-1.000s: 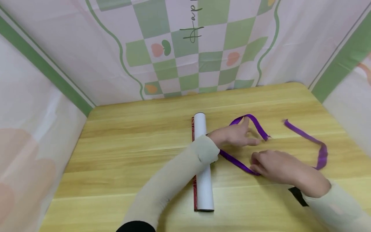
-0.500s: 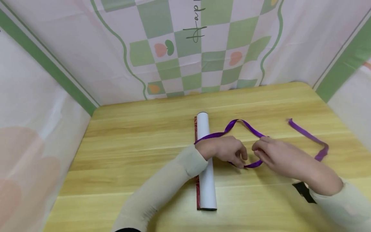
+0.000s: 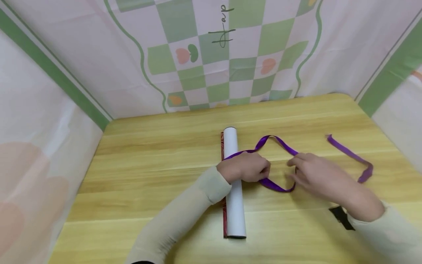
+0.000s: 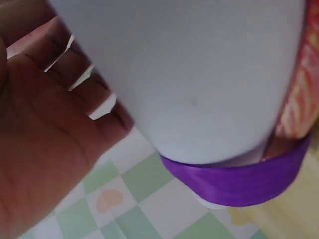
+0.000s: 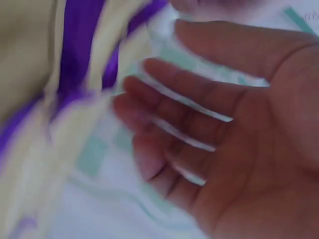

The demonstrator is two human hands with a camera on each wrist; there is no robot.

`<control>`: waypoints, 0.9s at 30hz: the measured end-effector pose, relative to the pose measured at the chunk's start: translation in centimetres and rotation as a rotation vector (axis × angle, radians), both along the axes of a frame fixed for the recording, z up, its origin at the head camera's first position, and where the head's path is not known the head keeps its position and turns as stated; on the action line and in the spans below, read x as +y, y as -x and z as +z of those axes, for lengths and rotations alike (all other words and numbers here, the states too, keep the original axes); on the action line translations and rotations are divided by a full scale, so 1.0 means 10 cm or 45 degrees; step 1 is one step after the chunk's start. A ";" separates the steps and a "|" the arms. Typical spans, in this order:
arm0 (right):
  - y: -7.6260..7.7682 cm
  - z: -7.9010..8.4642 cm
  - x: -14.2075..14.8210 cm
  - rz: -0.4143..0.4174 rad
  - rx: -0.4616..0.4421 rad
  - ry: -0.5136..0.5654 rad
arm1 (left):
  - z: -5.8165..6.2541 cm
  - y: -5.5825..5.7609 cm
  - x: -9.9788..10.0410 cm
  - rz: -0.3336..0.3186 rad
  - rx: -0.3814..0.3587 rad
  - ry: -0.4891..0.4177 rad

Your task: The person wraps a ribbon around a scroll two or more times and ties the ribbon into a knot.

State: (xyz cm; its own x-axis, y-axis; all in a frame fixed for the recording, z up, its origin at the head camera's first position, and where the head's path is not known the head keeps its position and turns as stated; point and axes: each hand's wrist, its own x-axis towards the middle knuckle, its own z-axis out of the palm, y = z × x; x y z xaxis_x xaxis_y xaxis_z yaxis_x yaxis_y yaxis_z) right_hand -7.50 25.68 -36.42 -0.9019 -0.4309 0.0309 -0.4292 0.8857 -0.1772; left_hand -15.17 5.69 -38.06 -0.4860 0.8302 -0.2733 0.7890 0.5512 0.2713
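A long white roll (image 3: 235,209) with a red patterned strip (image 3: 225,220) along its left side lies lengthwise on the wooden table. Around it passes a purple ribbon (image 3: 279,140), which the left wrist view shows as a purple band (image 4: 234,179) against the white surface. My left hand (image 3: 245,167) reaches over the roll, its curled fingers pinching the ribbon just right of it. My right hand (image 3: 318,176) is beside the ribbon's loop, thumb and fingers apart; the blurred right wrist view shows that hand (image 5: 224,129) with nothing between its fingers.
The ribbon's other stretch (image 3: 351,154) trails toward the table's right side. A black strap (image 3: 342,218) shows at the right wrist. Behind the wooden table (image 3: 148,165) hangs a green-and-white checked curtain (image 3: 211,73), with more cloth at both sides.
My left hand has come down from the upper part of the loop, taken the lower ribbon and drawn back left toward the roll. The right hand moved up slightly and parted from the ribbon.
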 end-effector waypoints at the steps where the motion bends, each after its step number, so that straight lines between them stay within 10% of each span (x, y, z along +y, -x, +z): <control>1: 0.01 -0.04 -0.05 0.043 0.002 0.036 | -0.01 0.01 -0.01 -0.003 -0.005 -0.029; 10: 0.06 -0.23 -0.27 0.155 -0.070 0.053 | 0.01 0.06 -0.17 0.091 -0.144 -0.216; 17: 0.07 -0.19 -0.22 0.091 -0.052 0.186 | -0.06 0.09 -0.20 -0.007 -0.107 -0.209; 27: 0.13 0.02 0.43 0.046 0.183 0.289 | -0.11 0.11 -0.24 -0.033 -0.173 -0.203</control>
State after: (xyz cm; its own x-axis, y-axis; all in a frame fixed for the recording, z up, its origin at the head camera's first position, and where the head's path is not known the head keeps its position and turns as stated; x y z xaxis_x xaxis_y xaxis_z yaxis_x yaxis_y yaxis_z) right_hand -8.77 30.02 -36.24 -0.8654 -0.4301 0.2570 -0.4949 0.8140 -0.3041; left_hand -16.31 3.26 -39.14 -0.4313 0.8800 -0.1988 0.7529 0.4725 0.4581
